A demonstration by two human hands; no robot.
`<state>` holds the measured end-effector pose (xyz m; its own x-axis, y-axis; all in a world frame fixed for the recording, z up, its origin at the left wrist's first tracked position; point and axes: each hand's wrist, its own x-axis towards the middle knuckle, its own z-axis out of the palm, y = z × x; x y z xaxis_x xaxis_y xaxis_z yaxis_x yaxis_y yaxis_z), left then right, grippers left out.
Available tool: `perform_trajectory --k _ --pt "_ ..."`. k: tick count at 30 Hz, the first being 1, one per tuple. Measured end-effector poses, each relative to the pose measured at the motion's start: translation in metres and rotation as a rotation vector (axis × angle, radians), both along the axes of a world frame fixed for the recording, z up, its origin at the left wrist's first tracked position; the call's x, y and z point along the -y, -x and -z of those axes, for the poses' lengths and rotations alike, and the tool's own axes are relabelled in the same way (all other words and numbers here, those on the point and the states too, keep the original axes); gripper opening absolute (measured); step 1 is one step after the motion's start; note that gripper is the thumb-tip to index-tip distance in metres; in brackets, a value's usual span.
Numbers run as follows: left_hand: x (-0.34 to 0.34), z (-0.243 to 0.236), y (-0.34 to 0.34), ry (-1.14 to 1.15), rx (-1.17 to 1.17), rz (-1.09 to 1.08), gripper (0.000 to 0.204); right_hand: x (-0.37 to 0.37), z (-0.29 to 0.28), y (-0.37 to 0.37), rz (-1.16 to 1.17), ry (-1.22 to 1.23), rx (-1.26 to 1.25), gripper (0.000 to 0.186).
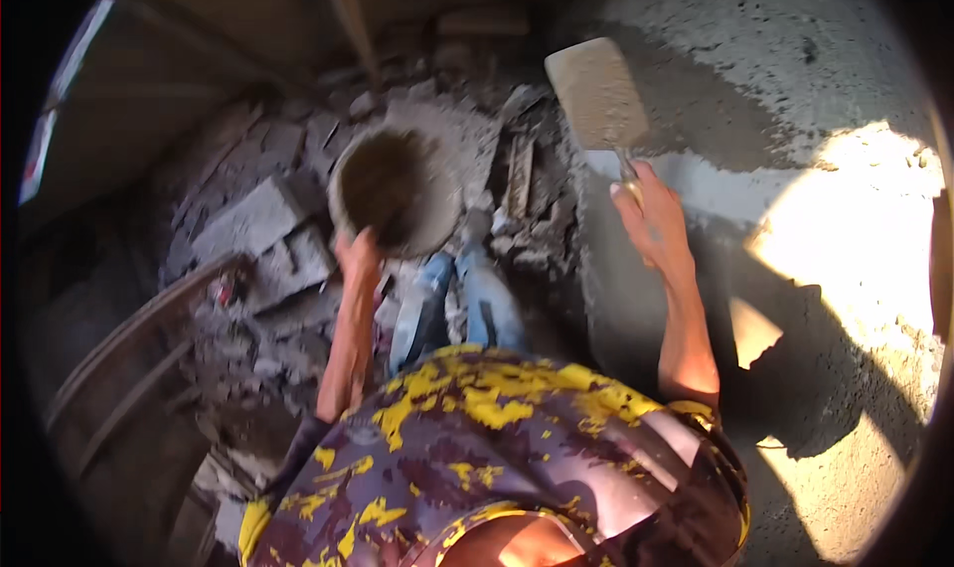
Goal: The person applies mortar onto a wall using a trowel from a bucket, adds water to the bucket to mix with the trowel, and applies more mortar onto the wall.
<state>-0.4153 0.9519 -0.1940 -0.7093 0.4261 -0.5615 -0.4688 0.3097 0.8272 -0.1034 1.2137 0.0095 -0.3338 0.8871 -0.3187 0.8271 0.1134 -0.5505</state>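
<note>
From where I stand, R hand (651, 214) is wrapped round the handle of a trowel (599, 95), blade jutting out past the fingers; can't tell if it touches the rough grey surface (696, 65), part damp, part sunlit. L hand (358, 254) grips the near L rim of a bucket (437, 204), w/ rubble (253, 219) etc. around it.

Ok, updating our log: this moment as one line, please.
left hand: holding bucket | right hand: holding trowel | rubble: left of bucket

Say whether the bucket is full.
Not full: inside the bucket, pale wall shows below the rim. How much lies in its shadowed bottom, cannot tell.
</note>
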Motion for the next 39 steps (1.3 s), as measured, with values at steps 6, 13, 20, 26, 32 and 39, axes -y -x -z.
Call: perform_trajectory --k 6,13,20,26,32,39 --pt "-0.077 -0.061 -0.028 -0.052 0.035 0.188 0.041 0.017 0.068 0.073 -0.669 -0.102 0.315 0.024" --pt "-0.078 -0.101 -0.028 -0.094 -0.239 0.317 0.045 0.082 0.081 0.152 -1.113 -0.547 0.403 0.024" --pt "-0.065 -0.084 -0.019 0.064 -0.284 0.216 0.049 0.074 0.114 0.154 -1.101 -0.657 0.233 0.021" --pt "-0.013 -0.096 -0.015 -0.033 -0.485 0.212 0.057 0.052 0.110 0.187 -0.811 -0.375 0.130 0.018" --pt "0.029 -0.087 -0.002 -0.085 -0.350 0.220 0.062 0.091 0.103 0.176 -0.716 0.734 0.170 0.030" --pt "0.078 -0.104 0.026 -0.059 -0.102 0.226 0.039 0.178 0.111 0.204 -0.071 1.460 -0.487 0.028"
